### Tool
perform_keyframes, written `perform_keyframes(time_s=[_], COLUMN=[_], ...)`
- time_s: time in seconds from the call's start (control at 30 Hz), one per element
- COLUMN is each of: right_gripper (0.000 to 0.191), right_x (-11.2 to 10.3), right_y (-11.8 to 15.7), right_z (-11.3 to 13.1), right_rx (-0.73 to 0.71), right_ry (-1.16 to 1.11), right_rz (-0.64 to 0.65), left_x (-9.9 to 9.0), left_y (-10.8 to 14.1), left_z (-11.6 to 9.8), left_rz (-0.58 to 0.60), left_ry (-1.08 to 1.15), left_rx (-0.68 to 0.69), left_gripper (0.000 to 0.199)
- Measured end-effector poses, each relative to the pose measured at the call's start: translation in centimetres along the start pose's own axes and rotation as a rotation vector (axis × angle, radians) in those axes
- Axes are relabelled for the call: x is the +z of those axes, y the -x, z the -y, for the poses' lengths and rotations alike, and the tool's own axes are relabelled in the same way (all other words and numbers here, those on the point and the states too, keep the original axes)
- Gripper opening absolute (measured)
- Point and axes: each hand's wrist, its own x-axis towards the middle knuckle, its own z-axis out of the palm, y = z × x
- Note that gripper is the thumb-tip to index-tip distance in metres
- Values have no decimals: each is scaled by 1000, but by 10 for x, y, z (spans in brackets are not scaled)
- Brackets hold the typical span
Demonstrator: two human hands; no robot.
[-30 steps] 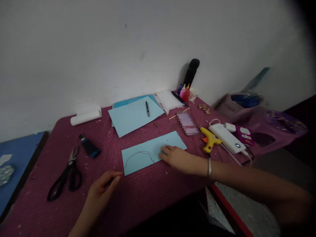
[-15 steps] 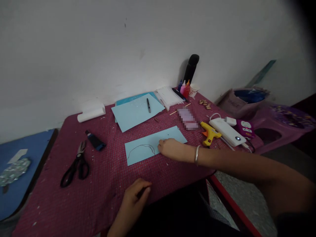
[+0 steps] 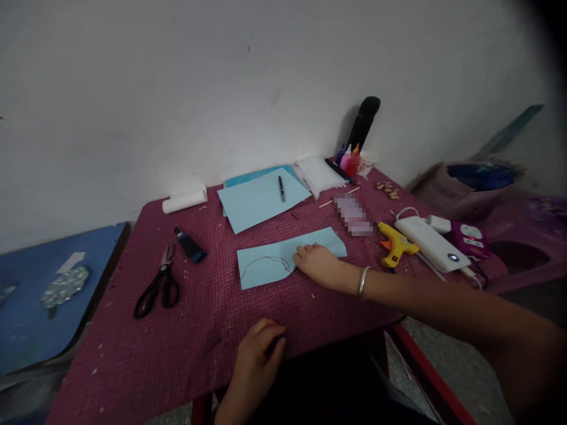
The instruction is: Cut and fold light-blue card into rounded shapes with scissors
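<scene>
A light blue paper strip (image 3: 261, 273) lies on the red checked table, a thin dark curved line across its left part. My right hand (image 3: 318, 265), with a silver bangle at the wrist, rests on the strip's right half. Its fingers are curled down against the paper, and whatever is under them is hidden. Near the table's front edge my left hand (image 3: 261, 354) rests half curled, thumb apart from the fingers, holding nothing. Behind the strip, a black pen (image 3: 282, 189) lies on a larger blue sheet (image 3: 252, 203).
Black scissors (image 3: 163, 283) and a dark blue tool (image 3: 189, 245) lie left. Right are a yellow glue gun (image 3: 396, 245), a white power bank (image 3: 429, 243) and a blurred phone-like object (image 3: 353, 214). Paint bottles (image 3: 349, 160) and a black bottle (image 3: 364, 124) stand at the back.
The camera view has turned slightly left, so everything appears shifted right. My right hand stays on the strip and my left hand stays near the front edge.
</scene>
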Motion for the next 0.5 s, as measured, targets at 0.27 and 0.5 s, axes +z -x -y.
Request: perform_keyframes(time_s=[0.27, 0.5], right_gripper=[8, 19], right_x=[-22, -40], right_y=[14, 25], right_z=[-8, 0], right_rx=[-14, -61], right_ry=[-75, -187], right_rz=[-215, -291], left_x=[-11, -27], left_y=[-43, -92], left_z=[-9, -18], left_rz=[-197, -289], left_ry=[771, 995], left_rx=[-402, -510], left_gripper=[46, 33])
